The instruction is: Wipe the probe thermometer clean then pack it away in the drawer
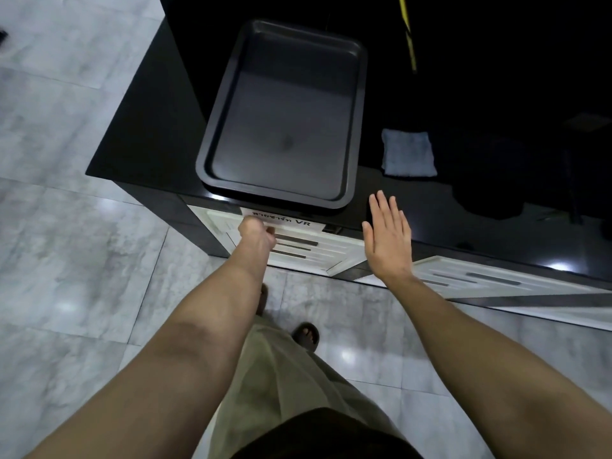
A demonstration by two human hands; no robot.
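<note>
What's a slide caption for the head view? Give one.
Left hand at the labelled drawer front, right hand open.

A black tray (281, 107) sits at the upper middle of the frame on a glossy black counter (463, 226), its near edge overhanging the counter's front. The tray is shallow, with rounded corners and a faint smudge near its lower middle. A yellow strap (409, 34) runs down the dark upper right. Below the counter at the right, a second white slatted front (490, 279) shows grey bars. Grey marble floor (82, 193) fills the left and bottom of the frame, with bright light spots reflected on it. At the bottom centre are khaki shorts (288, 385) and a dark sandal (306, 334).
</note>
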